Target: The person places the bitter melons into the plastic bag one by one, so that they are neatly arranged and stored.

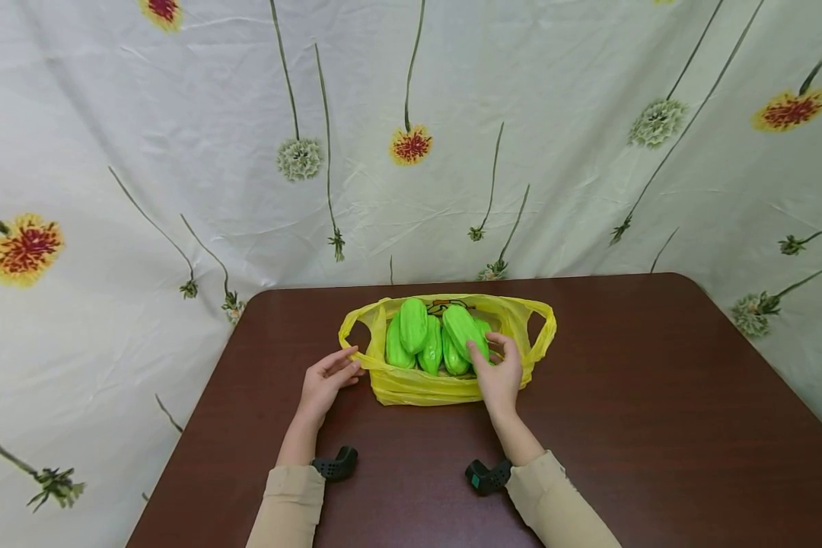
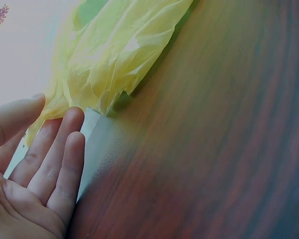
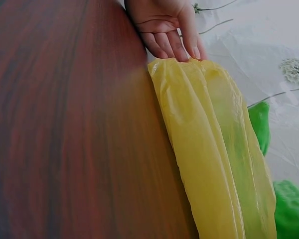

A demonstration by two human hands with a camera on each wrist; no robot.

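Observation:
A yellow plastic bag [image 1: 425, 390] lies with its mouth spread wide, and several long, ridged, bright green fruits [image 1: 413, 326] are inside it. My right hand [image 1: 503, 377] reaches over the bag's front right rim. Its thumb and fingers grip the lower end of a tilted green fruit [image 1: 460, 329] on top of the others. At the left loop handle, my left hand [image 1: 325, 384] pinches the bag's edge between thumb and fingers. The left wrist view shows its palm and fingertips right at the yellow plastic [image 2: 119, 55]. The right wrist view shows the left hand [image 3: 167, 30] beyond the bag, not the right hand.
The dark brown table [image 1: 657, 426] has a rounded far edge behind the bag. A white curtain with printed flowers [image 1: 178, 114] hangs behind and beside it. The bag's right loop handle [image 1: 546, 335] stands up. Black devices [image 1: 489, 478] are worn at both wrists.

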